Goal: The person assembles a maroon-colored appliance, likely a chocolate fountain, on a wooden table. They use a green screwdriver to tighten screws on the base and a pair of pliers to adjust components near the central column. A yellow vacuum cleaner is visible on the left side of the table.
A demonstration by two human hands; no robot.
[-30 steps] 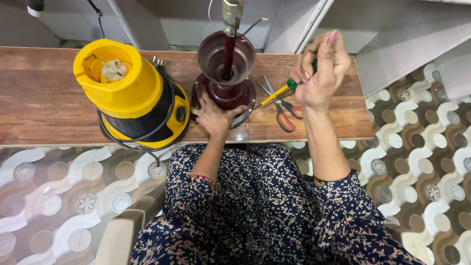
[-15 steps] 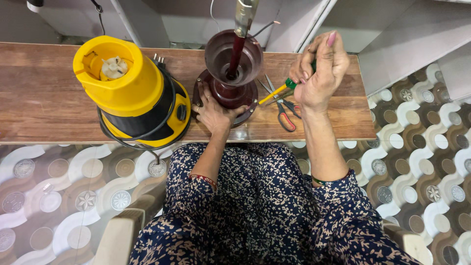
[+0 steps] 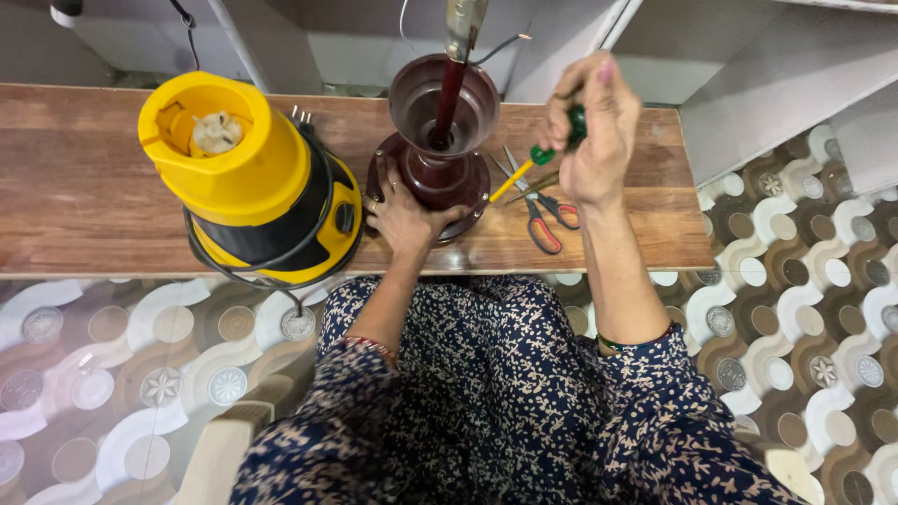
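Observation:
A dark maroon fan motor housing [image 3: 440, 140] with a metal rod [image 3: 463, 23] rising from its cup stands on the wooden bench [image 3: 84, 196]. My left hand [image 3: 404, 213] presses on the front rim of its base. My right hand [image 3: 591, 126] is shut on a screwdriver [image 3: 533, 159] with a green grip and a yellow shaft. The shaft slants down to the left, its tip at the housing's right side.
A yellow and black mixer base [image 3: 253, 178] with a wound cord stands left of the housing. Red-handled scissors [image 3: 543, 215] lie on the bench under my right hand. Patterned floor tiles [image 3: 112, 355] lie below. My lap in a dark floral dress [image 3: 486, 402] fills the bottom.
My right hand has closed more firmly round the screwdriver and angled its tip toward the housing. My left hand stays on the base.

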